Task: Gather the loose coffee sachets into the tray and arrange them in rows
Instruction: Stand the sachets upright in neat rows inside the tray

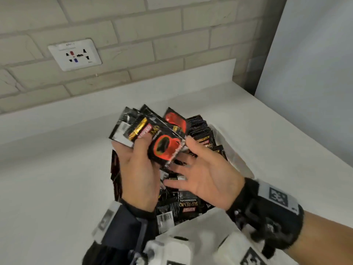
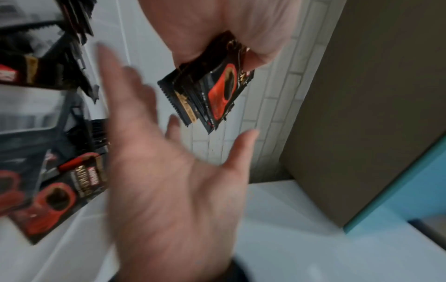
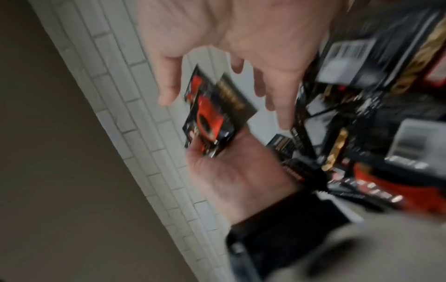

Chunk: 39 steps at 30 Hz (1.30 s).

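Open and relaxed, the right hand (image 1: pixel 206 175) hovers beside the left hand (image 1: pixel 133 165), which grips fanned sachets (image 1: pixel 152 134) above the tray (image 1: pixel 240 165) on a white counter (image 1: pixel 57 169), their long axes slanting toward the brick wall (image 1: pixel 133 35); left wrist: sachets pinched, nearly edge-on; right wrist: blurred, right fingers spread

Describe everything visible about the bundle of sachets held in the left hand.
The bundle of sachets is a fanned stack of glossy black foil packets with a red cup picture, gold band and serrated ends. The left hand grips its lower end, above the tray; the open right hand touches its right edge.
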Motion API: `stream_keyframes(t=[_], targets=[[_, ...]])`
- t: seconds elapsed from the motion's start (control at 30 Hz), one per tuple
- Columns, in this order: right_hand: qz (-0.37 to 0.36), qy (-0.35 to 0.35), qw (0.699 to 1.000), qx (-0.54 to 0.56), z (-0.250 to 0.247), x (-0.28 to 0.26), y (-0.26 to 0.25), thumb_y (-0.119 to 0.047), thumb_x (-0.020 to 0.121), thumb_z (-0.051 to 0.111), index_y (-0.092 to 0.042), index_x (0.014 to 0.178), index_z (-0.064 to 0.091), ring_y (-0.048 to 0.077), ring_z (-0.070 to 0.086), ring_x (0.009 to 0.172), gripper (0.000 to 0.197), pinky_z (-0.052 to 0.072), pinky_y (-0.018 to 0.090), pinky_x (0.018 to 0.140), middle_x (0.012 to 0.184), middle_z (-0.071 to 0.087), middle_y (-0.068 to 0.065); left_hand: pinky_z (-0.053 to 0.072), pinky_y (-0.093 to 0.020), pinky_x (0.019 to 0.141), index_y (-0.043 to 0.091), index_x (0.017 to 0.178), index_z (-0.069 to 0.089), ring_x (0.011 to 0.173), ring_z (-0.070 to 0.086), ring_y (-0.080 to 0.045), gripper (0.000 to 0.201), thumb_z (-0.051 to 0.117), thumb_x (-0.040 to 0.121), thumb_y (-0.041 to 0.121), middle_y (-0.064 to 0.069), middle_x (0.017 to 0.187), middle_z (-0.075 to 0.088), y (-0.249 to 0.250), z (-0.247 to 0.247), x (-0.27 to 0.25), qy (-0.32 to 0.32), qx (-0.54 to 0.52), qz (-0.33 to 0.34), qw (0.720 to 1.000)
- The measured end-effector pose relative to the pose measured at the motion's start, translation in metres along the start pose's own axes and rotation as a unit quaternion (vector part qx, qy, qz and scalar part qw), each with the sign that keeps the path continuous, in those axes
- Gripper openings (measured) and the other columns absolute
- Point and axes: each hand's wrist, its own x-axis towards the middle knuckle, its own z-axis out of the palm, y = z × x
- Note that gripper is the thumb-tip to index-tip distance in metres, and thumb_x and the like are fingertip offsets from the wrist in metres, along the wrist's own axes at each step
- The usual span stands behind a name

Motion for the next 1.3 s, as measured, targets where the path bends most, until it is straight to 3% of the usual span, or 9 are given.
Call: stream_keyframes(t=[0.17,0.33,0.53,0.7,0.83,0.97,1.07,1.2,1.3], targets=[[-0.086,0.061,0.993,-0.047,0.018,0.020,0.006,-0.022,0.080,0.066,-0.012,0.127,0.050,0.027,0.061,0.104,0.051,0.052,0.040,0.084,0.120,0.061,0.016,0.050,-0.034,0.078,0.029,0.106,0.044,0.087,0.061,-0.013,0.046,0.052,0.067,0.007,0.004,0.091,0.064,-0.010,-0.005,-0.008,-0.019,0.072,0.023,0.997],[-0.106,0.096,0.985,-0.095,0.014,0.021,0.004,-0.049,0.087,0.050,-0.020,0.126,0.050,0.024,0.061,0.109,0.049,0.046,0.048,0.095,0.119,0.063,0.009,0.051,-0.037,0.074,0.024,0.104,0.050,0.080,0.061,-0.014,0.040,0.056,0.074,-0.001,0.002,0.087,0.063,-0.010,-0.010,-0.003,-0.002,0.069,-0.005,0.998],[-0.171,0.170,0.951,-0.194,0.005,0.017,-0.020,-0.015,0.089,0.055,-0.016,0.084,0.060,0.012,0.057,0.075,0.008,0.049,0.027,0.066,0.086,0.062,0.001,0.054,-0.032,0.063,0.015,0.094,0.052,0.071,0.059,-0.017,0.026,0.045,0.085,-0.008,-0.006,0.081,0.061,-0.009,-0.017,0.002,0.017,-0.030,-0.109,0.993],[-0.213,0.188,0.914,-0.291,0.003,0.017,-0.029,-0.004,0.083,0.061,-0.015,0.084,0.062,0.006,0.049,0.054,0.011,0.042,0.019,0.046,0.069,0.058,-0.002,0.055,-0.031,0.061,0.013,0.119,0.049,0.069,0.059,-0.017,0.040,0.045,0.085,-0.007,-0.005,0.078,0.062,-0.007,-0.019,0.004,0.015,-0.046,-0.124,0.991],[-0.225,0.193,0.914,-0.277,0.002,0.016,-0.034,-0.004,0.084,0.060,-0.013,0.082,0.061,0.007,0.048,0.047,0.009,0.043,0.017,0.042,0.064,0.056,0.000,0.049,-0.035,0.068,0.016,0.092,0.053,0.067,0.054,-0.015,0.027,0.045,0.085,-0.009,-0.001,0.072,0.058,-0.007,-0.018,0.001,0.015,-0.016,-0.128,0.991],[-0.231,0.209,0.901,-0.303,0.001,0.016,-0.033,-0.009,0.086,0.059,-0.015,0.081,0.061,0.009,0.045,0.049,0.008,0.041,0.017,0.042,0.058,0.056,-0.005,0.051,-0.036,0.072,0.014,0.115,0.049,0.067,0.056,-0.017,0.039,0.047,0.084,-0.009,-0.004,0.070,0.058,-0.009,-0.017,0.001,0.028,-0.041,-0.144,0.988],[-0.220,0.203,0.883,-0.362,0.000,0.015,-0.033,-0.014,0.086,0.060,-0.017,0.083,0.060,0.007,0.050,0.050,0.004,0.043,0.018,0.045,0.060,0.057,-0.006,0.052,-0.032,0.061,0.013,0.091,0.050,0.060,0.056,-0.013,0.023,0.047,0.085,-0.009,-0.002,0.067,0.057,-0.008,-0.018,0.001,0.043,-0.028,-0.136,0.989],[-0.205,0.198,0.861,-0.421,-0.004,0.013,-0.037,-0.010,0.081,0.066,-0.023,0.085,0.061,0.000,0.052,0.047,0.015,0.046,0.016,0.048,0.068,0.065,-0.007,0.052,-0.038,0.069,0.014,0.085,0.051,0.058,0.059,-0.011,0.024,0.047,0.085,-0.009,0.000,0.066,0.060,-0.006,-0.020,0.000,0.045,-0.014,-0.121,0.992],[-0.239,0.232,0.864,-0.379,-0.008,0.010,-0.044,-0.006,0.081,0.064,-0.022,0.082,0.064,0.009,0.058,0.056,0.017,0.050,0.021,0.054,0.071,0.068,-0.003,0.052,-0.038,0.070,0.015,0.082,0.050,0.060,0.059,-0.012,0.025,0.048,0.085,-0.009,-0.001,0.069,0.059,-0.006,-0.020,0.000,0.054,-0.009,-0.121,0.991]])
